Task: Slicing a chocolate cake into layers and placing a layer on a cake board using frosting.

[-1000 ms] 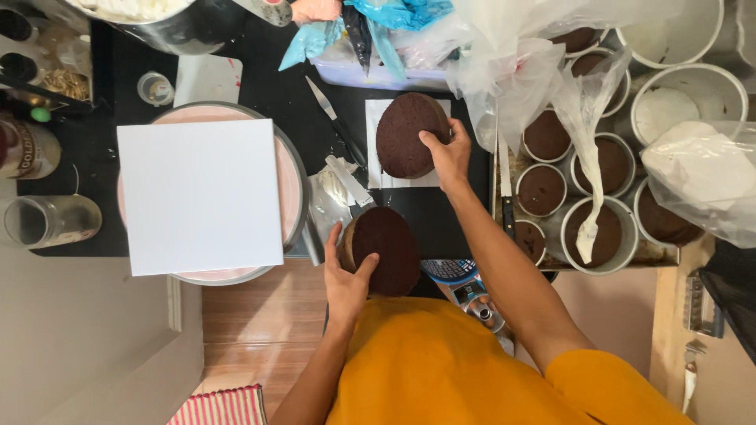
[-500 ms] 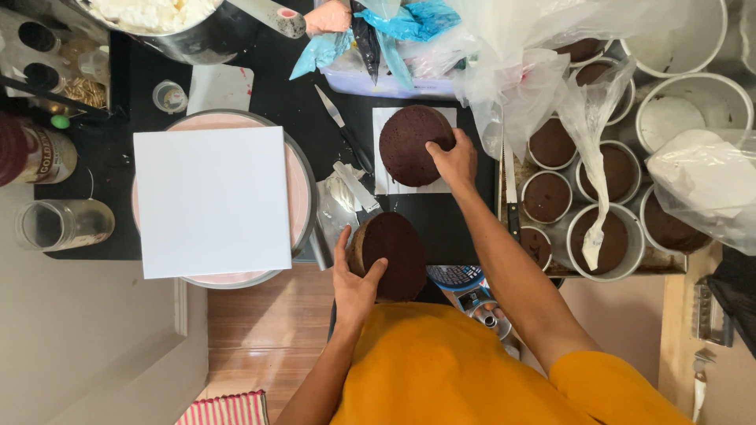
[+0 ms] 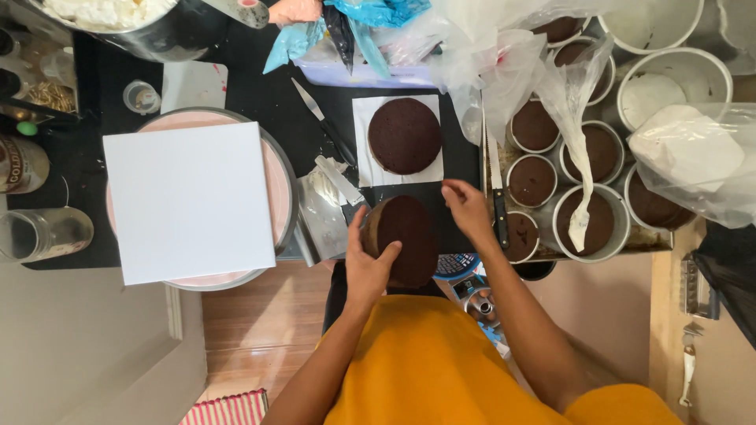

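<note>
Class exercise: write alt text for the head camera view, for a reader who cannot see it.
Seen from above, a person's left hand holds a round chocolate cake layer while the right hand hovers beside it. Another layer lies on white paper; a white square board tops a turntable.

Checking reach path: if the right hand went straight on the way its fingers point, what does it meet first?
The right hand points up and left, so probably the white paper square under the far chocolate cake layer, then that cake; height is unclear.
</note>
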